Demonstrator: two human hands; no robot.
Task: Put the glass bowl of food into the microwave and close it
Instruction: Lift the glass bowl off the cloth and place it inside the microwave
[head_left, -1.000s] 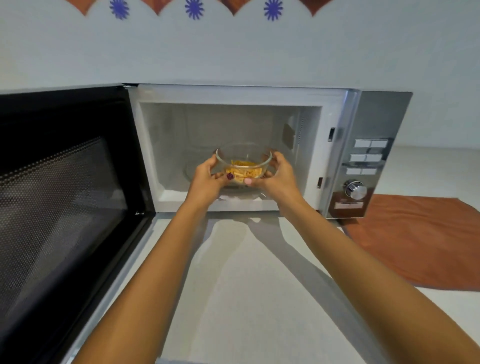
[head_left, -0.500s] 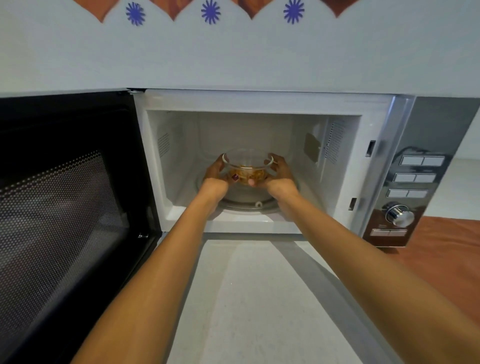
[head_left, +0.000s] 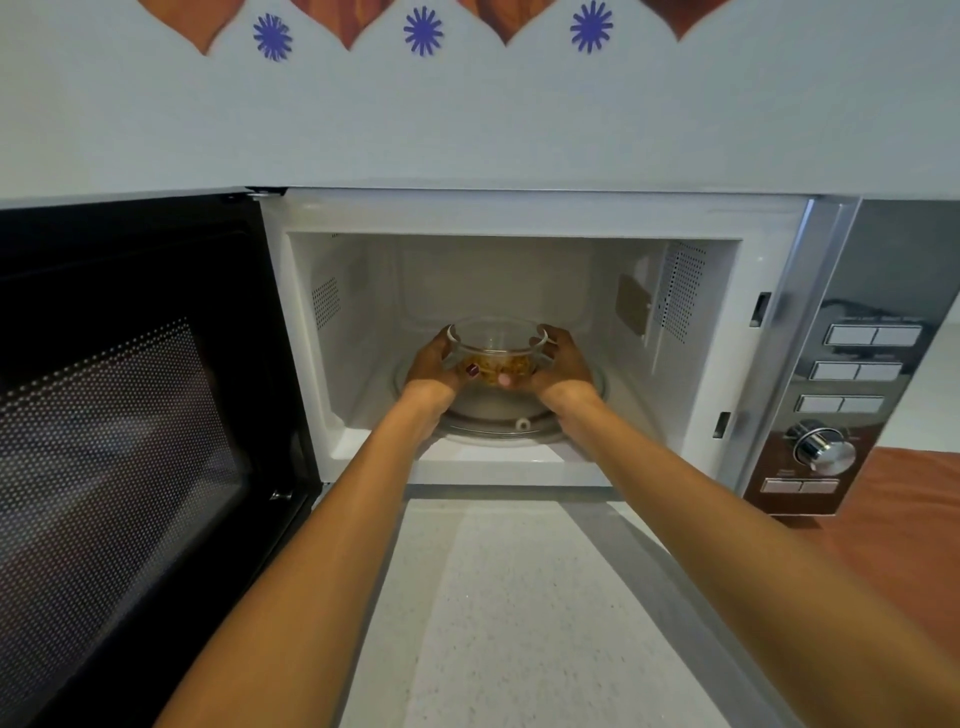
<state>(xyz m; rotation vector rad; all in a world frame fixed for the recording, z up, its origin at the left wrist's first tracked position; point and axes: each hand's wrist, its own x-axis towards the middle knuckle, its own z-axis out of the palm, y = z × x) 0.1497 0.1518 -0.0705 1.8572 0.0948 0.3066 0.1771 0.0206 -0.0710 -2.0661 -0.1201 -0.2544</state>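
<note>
Both hands (head_left: 498, 364) have carried glass bowl (head_left: 497, 347) deeper into microwave (head_left: 519, 218).

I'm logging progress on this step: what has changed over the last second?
Both hands, left hand and right hand, carried the clear glass bowl of yellow food from the white microwave's opening deeper inside, above its glass turntable. Grip unchanged; the black door stays open.

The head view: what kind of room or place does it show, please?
Most likely a home kitchen. A microwave with its door open stands on a pale speckled countertop, and both hands hold a glass bowl of food inside it. An orange cloth lies beside it.
</note>
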